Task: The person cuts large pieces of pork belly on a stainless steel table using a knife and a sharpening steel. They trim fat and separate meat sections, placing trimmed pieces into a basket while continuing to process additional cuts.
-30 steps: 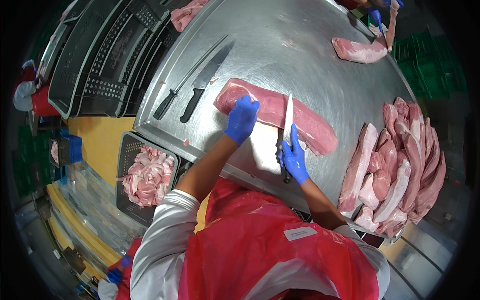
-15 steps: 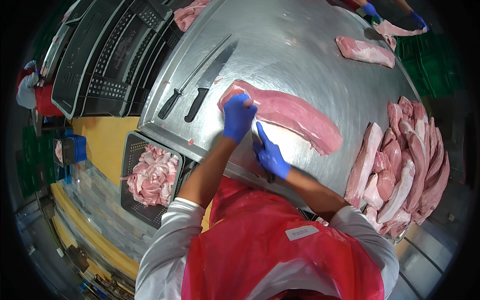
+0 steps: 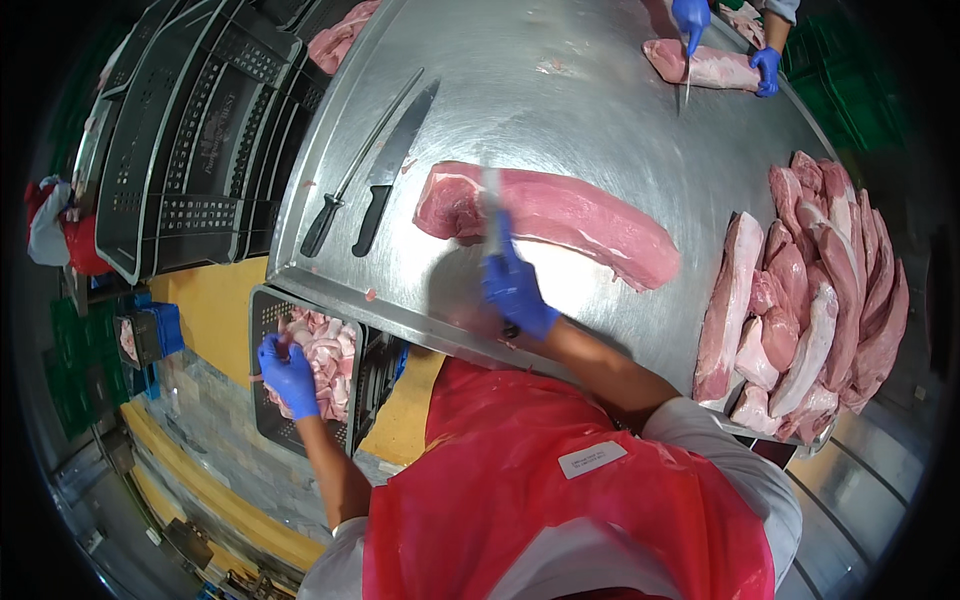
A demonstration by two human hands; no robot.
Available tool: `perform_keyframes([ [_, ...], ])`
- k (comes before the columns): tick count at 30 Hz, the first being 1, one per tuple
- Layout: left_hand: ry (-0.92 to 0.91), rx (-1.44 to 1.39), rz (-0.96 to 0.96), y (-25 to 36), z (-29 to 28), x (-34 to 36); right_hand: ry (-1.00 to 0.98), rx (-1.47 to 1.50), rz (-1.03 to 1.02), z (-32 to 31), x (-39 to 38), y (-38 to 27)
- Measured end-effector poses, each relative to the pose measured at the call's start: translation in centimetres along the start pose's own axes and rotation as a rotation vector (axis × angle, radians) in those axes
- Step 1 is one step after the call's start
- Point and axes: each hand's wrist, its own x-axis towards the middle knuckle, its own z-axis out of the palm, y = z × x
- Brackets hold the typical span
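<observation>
A long pink pork loin lies across the steel table in front of me. My right hand, in a blue glove, is closed round a knife; its blade, smeared by motion, crosses over the loin near its left end. The knife's handle is mostly hidden in the fist. Off to the left, my left hand, also gloved in blue, hangs over a grey crate of meat trimmings. Its fingers look apart, with reddish meat showing between them; whether that touches the glove I cannot make out.
A sharpening steel and a second, broad knife lie on the steel table. Several loins are piled at the right. Large grey crates stand left. Across the table, a co-worker's gloved hands cut another loin.
My left hand has left the loin and moved down-left over the crate. My right hand keeps the knife, its blade now over the loin. The co-worker's hands have come to the far loin.
</observation>
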Motion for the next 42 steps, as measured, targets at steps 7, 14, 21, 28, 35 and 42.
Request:
perform_keyframes([
  [7,-0.242,-0.163,0.579,17.7,7.7,2.7,0.434,0.204,0.427,-10.6,1.2,0.2],
  [14,-0.385,0.141,1.147,37.2,17.6,4.6,0.203,-0.376,0.257,-8.5,-2.7,2.0],
  [21,-0.524,0.219,1.18,36.5,19.0,4.7,0.083,-0.469,0.332,-7.0,0.1,3.1],
  [28,-0.281,0.178,1.1,37.4,20.3,4.2,0.037,-0.594,0.083,-9.4,3.3,7.7],
  [35,-0.381,-0.179,0.711,35.9,16.1,8.7,-0.366,-0.457,0.352,-10.2,-10.4,1.9],
  [42,0.092,-1.099,0.247,27.9,0.0,15.8,0.03,-0.364,0.491,-13.4,-13.2,1.5],
])
